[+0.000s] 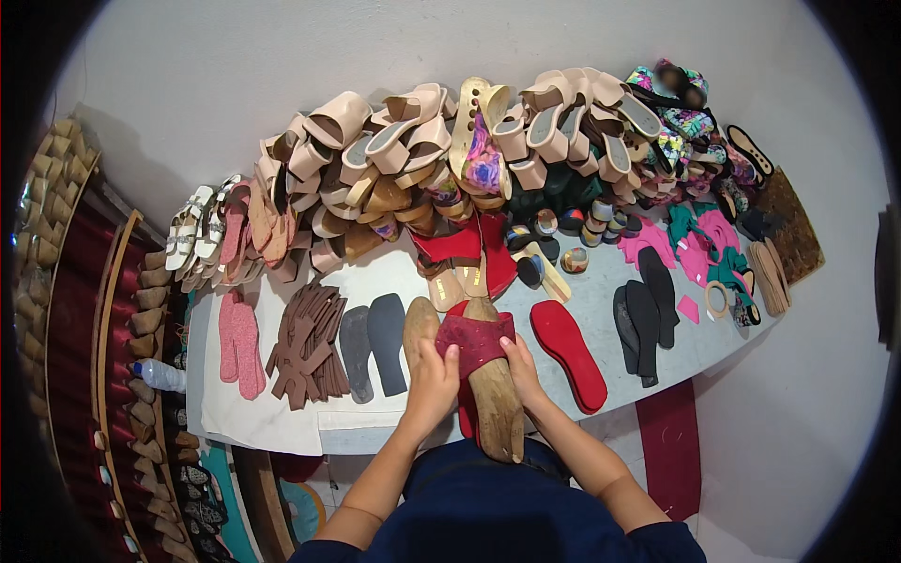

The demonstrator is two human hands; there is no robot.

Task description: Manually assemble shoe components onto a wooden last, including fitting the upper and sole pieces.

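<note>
Close to my body, a worn wooden shoe last (499, 403) points toward me over the table's near edge. A dark red sandal upper (477, 342) lies across it as a wide band. My left hand (433, 383) pinches the band's left side, thumb on top. At its right side my right hand (522, 370) is closed on the same upper, against the last. The fingers beneath are partly hidden. Just left of the upper, a second wooden last (419, 325) rests on the table. A piece of bright red material shows below the band, mostly covered by the last.
Heeled sandals (394, 141) are heaped along the back wall. A red sole (570, 357) lies right of my hands, with black soles (648, 328) beyond. Grey insoles (386, 342), brown straps (307, 347) and pink insoles (240, 342) lie left. Shelves of lasts (145, 324) stand far left.
</note>
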